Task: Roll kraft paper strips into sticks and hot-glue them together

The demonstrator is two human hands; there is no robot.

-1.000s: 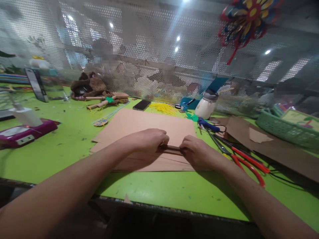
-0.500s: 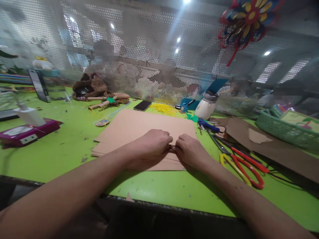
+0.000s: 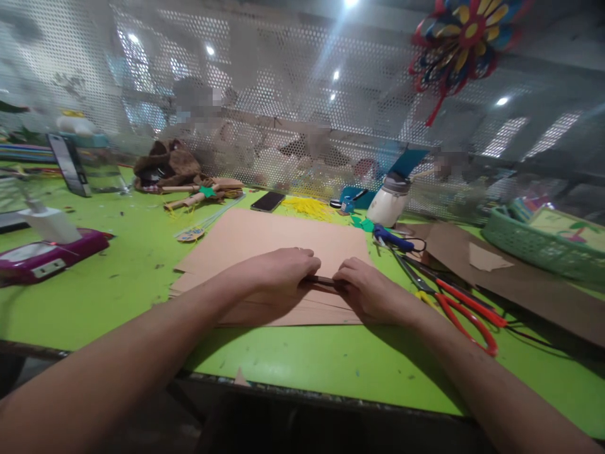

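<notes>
Between my hands runs a thin brown paper roll (image 3: 323, 281), narrow and dark, lying crosswise just over the stacked paper. My left hand (image 3: 288, 271) is closed on its left end, fingers curled down. On its right end my right hand (image 3: 366, 284) pinches with bent fingers. Both palms rest low over a stack of light brown paper sheets (image 3: 278, 230), whose front edges are slightly fanned. The fingertips and the roll's ends are partly hidden under the hands.
Right of the paper lie scissors (image 3: 467, 321) with red and yellow handles, a blue-handled tool (image 3: 394, 238) and brown cardboard (image 3: 454, 252). Behind stand a white jar (image 3: 388, 205), a phone (image 3: 268, 202) and yellow strips (image 3: 307, 207). A purple power strip (image 3: 61, 252) sits left, a green basket (image 3: 534, 246) right.
My hands have moved apart along the brown roll, the left one shifting left, so more of the roll shows between them. The view has shifted slightly.
</notes>
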